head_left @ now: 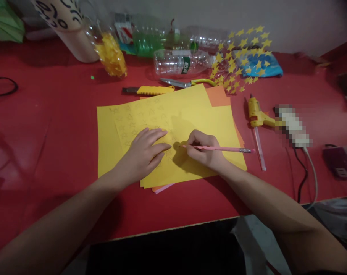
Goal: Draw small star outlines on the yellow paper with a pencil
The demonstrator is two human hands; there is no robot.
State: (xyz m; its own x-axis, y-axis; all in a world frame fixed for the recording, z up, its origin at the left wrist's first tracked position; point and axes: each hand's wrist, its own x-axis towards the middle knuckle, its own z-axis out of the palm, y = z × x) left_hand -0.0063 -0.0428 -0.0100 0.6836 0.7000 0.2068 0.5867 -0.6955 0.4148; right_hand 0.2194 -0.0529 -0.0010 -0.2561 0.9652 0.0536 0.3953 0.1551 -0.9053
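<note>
Yellow paper lies over orange and other sheets on the red table. Rows of small star outlines are drawn on its left part. My left hand rests flat on the drawn stars, fingers spread, holding nothing. In my right hand is a pink pencil, gripped near its point. The pencil tip is at or just above the paper, a little right of my left fingertips; exact contact cannot be made out.
Behind the paper lie a yellow cutter, scissors, plastic bottles and yellow stars. A glue gun and a blurred white object with cables are at the right. The table's front edge is near.
</note>
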